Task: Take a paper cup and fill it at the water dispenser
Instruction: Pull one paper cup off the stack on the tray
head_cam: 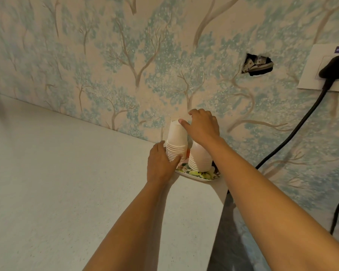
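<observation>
Forearms are reaching over the counter [67,173]. Left hand [160,165] is gripping the cup stack [176,141] on the tray [202,176], steadying it; right hand [202,126] is pinching its top cup [176,132] to free it.

Grey counter [57,182] under me, floral tray [201,176] at its far corner. Tree-print wallpaper [106,55] behind, torn hole [257,65] in it. White socket plate [325,67] far right, black plug [335,66] in, cable [294,132] hanging down.
</observation>
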Motion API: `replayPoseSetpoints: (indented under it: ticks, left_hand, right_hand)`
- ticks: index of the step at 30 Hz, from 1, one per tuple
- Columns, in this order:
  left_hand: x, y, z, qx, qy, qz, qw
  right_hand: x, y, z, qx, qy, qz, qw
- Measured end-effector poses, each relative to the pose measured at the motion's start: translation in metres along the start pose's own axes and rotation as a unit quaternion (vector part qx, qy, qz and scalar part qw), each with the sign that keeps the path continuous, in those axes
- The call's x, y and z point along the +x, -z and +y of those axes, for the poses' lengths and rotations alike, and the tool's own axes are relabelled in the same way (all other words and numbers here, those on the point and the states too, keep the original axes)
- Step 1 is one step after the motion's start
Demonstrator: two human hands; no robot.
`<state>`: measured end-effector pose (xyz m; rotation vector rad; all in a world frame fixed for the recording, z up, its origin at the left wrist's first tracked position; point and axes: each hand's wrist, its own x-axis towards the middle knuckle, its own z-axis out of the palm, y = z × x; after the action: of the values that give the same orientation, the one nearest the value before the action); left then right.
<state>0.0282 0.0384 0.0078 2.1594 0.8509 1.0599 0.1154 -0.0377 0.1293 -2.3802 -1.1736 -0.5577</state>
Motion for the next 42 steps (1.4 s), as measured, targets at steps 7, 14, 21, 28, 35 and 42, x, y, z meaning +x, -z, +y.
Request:
replayPoseSetpoints:
  ticks: [7,14,21,28,35,42]
  left_hand:
    - [0.021,-0.008,-0.009,-0.008,0.046,0.005,0.999]
    - [0.032,-0.013,-0.009,-0.002,0.012,-0.001,1.000]
    - [0.041,-0.018,-0.010,0.001,0.014,-0.021,1.000]
    - [0.040,-0.016,-0.009,-0.001,0.025,-0.030,0.999]
    - [0.040,-0.016,-0.010,-0.003,0.033,-0.041,0.999]
    - [0.039,-0.014,-0.009,-0.012,0.038,-0.043,0.998]
  right_hand:
    - [0.022,-0.014,-0.011,-0.038,0.008,-0.041,0.998]
    - [0.028,-0.022,-0.014,-0.054,0.019,-0.043,0.997]
    - [0.033,-0.022,-0.015,-0.053,0.013,-0.050,0.997]
    - [0.034,-0.021,-0.017,-0.016,0.005,-0.074,0.997]
    - [0.036,-0.018,-0.016,0.016,-0.005,-0.090,0.996]
    - [0.033,-0.017,-0.017,0.030,-0.002,-0.092,0.995]
